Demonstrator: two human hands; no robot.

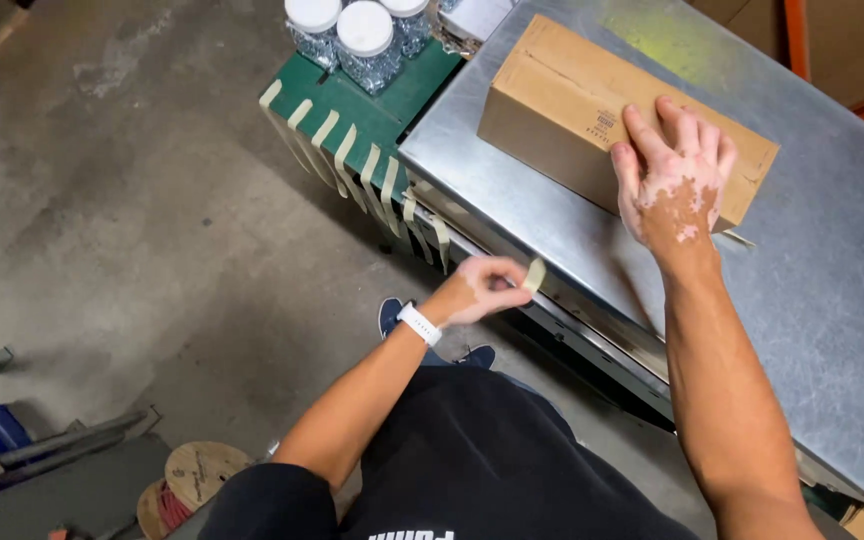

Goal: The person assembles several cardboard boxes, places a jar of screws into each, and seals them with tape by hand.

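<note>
- Two bare hands in view, both at the grey sheet-metal bench [552, 200].
- Right hand [674, 180] lies flat, fingers spread, on top of the long brown cardboard box [562, 110]; pressing down, not gripping.
- Box lies on its side on the bench top, near the bench's front edge, one end under the right hand.
- Left hand [480, 290] is just off the bench's front edge, fingers pinched on a short strip of beige masking tape [534, 274].
- White watch band [419, 323] on the left wrist.
- Row of pre-cut beige tape strips [352, 160] hangs off the edge of a green metal stand [372, 105] touching the bench's left end; a few more strips hang from the bench's front edge near it.
- Clear jars with white lids [364, 40], full of small metal parts, stand on the green stand.
- Grey concrete floor [132, 200] below the bench; wooden cable spool [192, 478] with red wire well apart from the bench.
</note>
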